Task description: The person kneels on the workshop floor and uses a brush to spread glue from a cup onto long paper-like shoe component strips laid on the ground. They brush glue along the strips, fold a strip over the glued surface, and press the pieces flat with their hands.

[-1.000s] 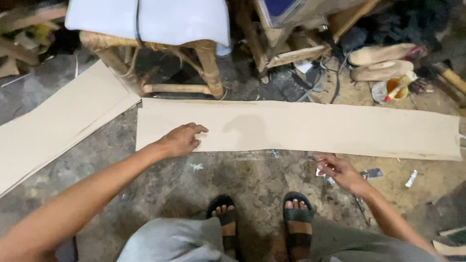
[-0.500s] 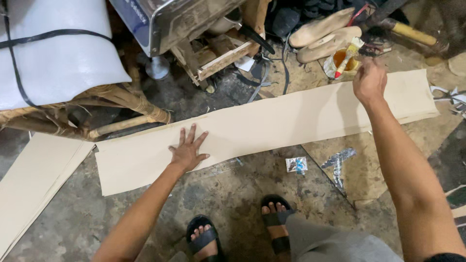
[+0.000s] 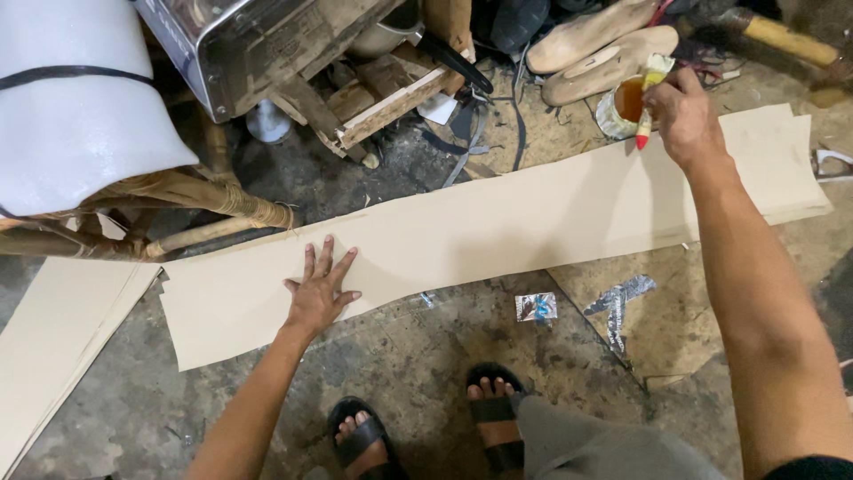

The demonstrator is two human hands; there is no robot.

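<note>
Far left there was a white padded stool on a rattan frame, with more flat sheets stacked on the floor near it. A long tan sheet ran across the concrete floor from lower left up to the far right. The left hand lay flat on the sheet's left part, fingers spread and relaxed, gripping nothing. Near the middle, two feet in black sandals stood just short of the sheet, a small foil scrap beside them. Over on the far right, the right hand was clenched around a brush with a red handle tip, right next to a small glue can at the sheet's far edge. Shoe lasts lay behind that.
</note>
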